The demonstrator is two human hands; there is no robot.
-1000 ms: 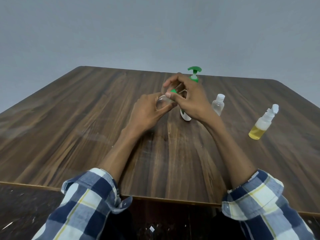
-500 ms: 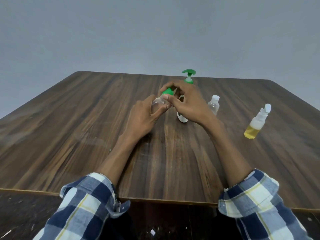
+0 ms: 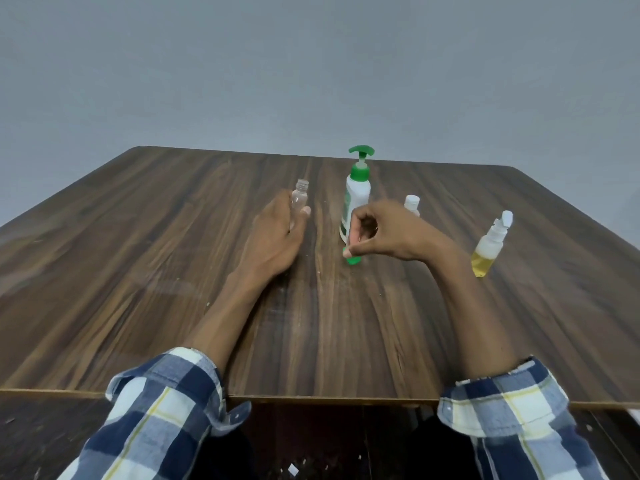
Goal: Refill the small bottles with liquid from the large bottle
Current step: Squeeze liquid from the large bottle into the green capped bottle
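Pinching the small green plastic cap (image 3: pixel 352 259) at the bench, my right hand (image 3: pixel 388 233) sits just before the upright white pump bottle (image 3: pixel 356 199); my left hand (image 3: pixel 277 233) holds the clear uncapped bottle (image 3: pixel 300 199).

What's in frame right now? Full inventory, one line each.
clear small bottle: 1, transparent, uncapped, upright on the table left of the pump bottle, held by the left hand
green cap: 1, green, on the table in front of the pump bottle, pinched by the right hand
large pump bottle: 1, white with green pump, upright at table centre
white-capped small bottle: 1, clear with white cap, behind the right hand, partly hidden
yellow-liquid bottle: 1, clear with white flip-top, yellow liquid at the bottom, far right
table: 1, dark wood grain
wall: grey, behind the table
left hand: grips the clear small bottle
right hand: pinches the green cap
sleeves: 2, blue-white plaid
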